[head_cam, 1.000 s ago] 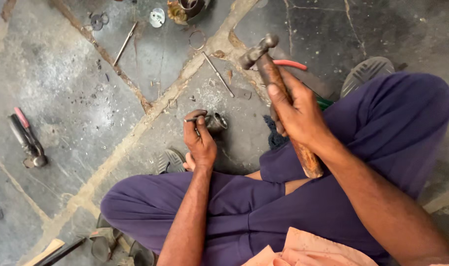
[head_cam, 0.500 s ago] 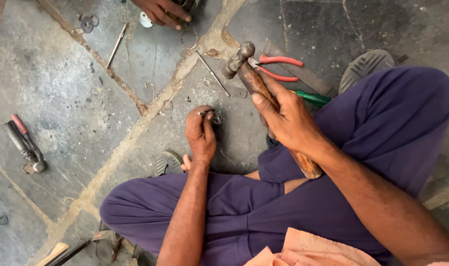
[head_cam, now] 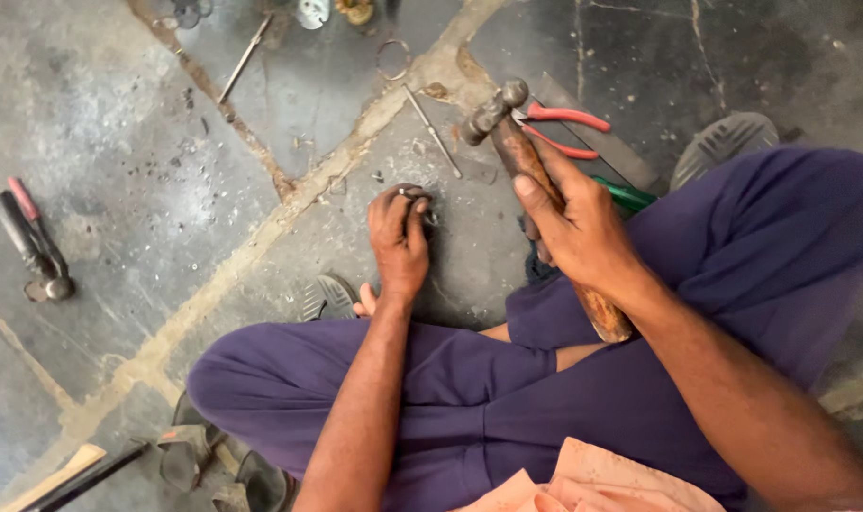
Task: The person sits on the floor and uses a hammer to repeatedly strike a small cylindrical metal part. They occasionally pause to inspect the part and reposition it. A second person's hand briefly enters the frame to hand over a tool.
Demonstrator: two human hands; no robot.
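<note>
light: soft, even daylight, moderately dim | shadows: faint, diffuse beneath the hands | glare: pale sheen on the stone floor at upper left | focus: slightly soft overall, mild smearing at edges

The hammer has a dull grey metal head and a worn, brown wooden handle, darkened and smooth with use. The floor is rough, matt grey stone with pale, gritty mortar seams. The pliers carry glossy red plastic grips over dark metal. The rod is thin bare metal with a faint shine. The trousers are matt purple cloth, softly creased.
</note>
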